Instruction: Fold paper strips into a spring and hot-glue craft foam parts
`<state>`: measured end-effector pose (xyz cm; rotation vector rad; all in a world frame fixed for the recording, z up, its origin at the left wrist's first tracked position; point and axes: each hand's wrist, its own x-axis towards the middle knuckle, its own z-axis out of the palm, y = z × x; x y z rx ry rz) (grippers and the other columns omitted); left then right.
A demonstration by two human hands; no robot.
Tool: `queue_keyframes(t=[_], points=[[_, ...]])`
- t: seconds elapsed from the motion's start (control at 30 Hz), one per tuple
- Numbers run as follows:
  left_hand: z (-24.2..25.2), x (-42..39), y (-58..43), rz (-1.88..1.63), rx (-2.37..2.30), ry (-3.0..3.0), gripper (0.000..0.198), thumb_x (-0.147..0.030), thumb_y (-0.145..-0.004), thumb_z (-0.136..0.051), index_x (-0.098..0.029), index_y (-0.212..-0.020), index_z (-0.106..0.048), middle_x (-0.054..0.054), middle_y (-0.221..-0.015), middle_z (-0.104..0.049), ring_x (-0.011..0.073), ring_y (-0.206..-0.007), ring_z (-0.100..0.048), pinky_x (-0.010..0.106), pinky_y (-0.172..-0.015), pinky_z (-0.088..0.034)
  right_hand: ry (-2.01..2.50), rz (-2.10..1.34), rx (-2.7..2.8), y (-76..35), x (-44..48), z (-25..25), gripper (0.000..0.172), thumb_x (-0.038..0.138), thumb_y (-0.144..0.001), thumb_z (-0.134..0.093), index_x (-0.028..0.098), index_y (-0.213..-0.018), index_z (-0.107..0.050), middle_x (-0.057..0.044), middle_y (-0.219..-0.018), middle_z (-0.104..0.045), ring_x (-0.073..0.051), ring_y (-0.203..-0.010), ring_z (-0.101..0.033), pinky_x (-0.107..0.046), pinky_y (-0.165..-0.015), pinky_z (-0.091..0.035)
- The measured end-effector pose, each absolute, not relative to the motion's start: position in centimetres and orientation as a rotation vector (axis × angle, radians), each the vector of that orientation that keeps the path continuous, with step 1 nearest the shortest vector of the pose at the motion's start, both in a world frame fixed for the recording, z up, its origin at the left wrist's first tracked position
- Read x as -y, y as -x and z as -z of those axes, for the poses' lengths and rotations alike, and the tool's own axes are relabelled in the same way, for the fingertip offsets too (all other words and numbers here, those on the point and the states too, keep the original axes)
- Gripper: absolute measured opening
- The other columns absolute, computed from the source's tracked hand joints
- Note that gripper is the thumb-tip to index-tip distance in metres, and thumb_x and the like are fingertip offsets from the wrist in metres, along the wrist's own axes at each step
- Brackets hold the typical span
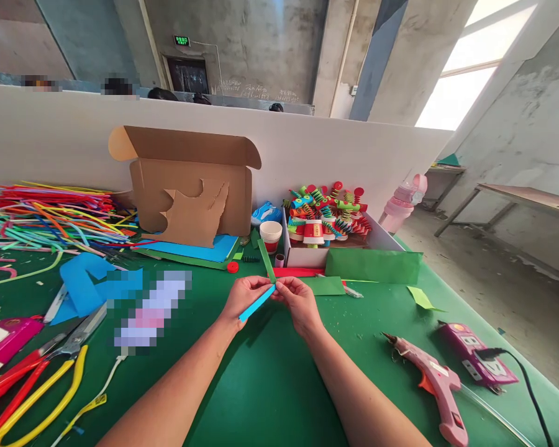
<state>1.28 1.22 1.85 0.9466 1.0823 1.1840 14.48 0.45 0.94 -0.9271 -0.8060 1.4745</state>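
My left hand (246, 298) and my right hand (299, 302) meet over the middle of the green table, fingertips pinched together. Between them are two narrow paper strips that cross at the fingertips. The blue paper strip (257, 303) slants down toward my left wrist, and the green paper strip (266, 261) points up and away. Both hands appear closed on the place where the strips join; the exact overlap is hidden by my fingers. Just beyond the hands lie a red round piece (233, 267) and green paper (326, 285).
A pink glue gun (431, 379) and a power strip (477, 357) lie at right. Scissors (69, 354) and pipe cleaners (60, 214) are at left. Behind stand a cardboard box (190, 149), paper cups (271, 233), a box of paper crafts (302, 256) and a pink bottle (400, 202).
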Motion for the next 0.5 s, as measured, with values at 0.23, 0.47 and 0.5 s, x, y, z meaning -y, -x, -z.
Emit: queue_keyframes(t=[0.23,0.47,0.5], points=[[-1.80,-1.27,-1.10,-1.214,-1.032,-0.973,0.034,-0.037,-0.045,-0.089,-0.016,-0.066,-0.075,0.005,-0.066,-0.070,0.0172,-0.065,-0.061,0.030,-0.066,-0.050,0.944,-1.454,0.857,-14.61,-0.67,-0.98,0.036,0.036,-0.049,-0.089,0.018,-0.071,-0.067,0.001,-0.065,-0.068,-0.012,-0.056,-0.062,-0.028,-0.062,-0.055],[-1.34,-1.25,-1.15,-1.213,-1.027,-0.958,0.030,-0.031,-0.053,-0.083,-0.015,-0.075,-0.072,0.006,-0.076,-0.072,0.0167,-0.070,-0.062,0.030,-0.068,-0.049,0.982,-1.537,0.808,-14.79,-0.57,-1.08,0.035,0.033,-0.049,-0.089,0.015,-0.068,-0.067,-0.001,-0.063,-0.068,-0.013,-0.057,-0.064,-0.029,-0.066,-0.056],[-1.39,-1.17,-1.20,-1.202,-0.987,-0.958,0.030,-0.031,-0.055,-0.083,-0.015,-0.076,-0.071,0.006,-0.077,-0.071,0.0167,-0.072,-0.063,0.029,-0.069,-0.049,0.979,-1.522,0.777,-14.79,-0.57,-1.11,0.035,0.033,-0.048,-0.089,0.016,-0.065,-0.065,0.000,-0.061,-0.067,-0.013,-0.057,-0.064,-0.029,-0.066,-0.055]])
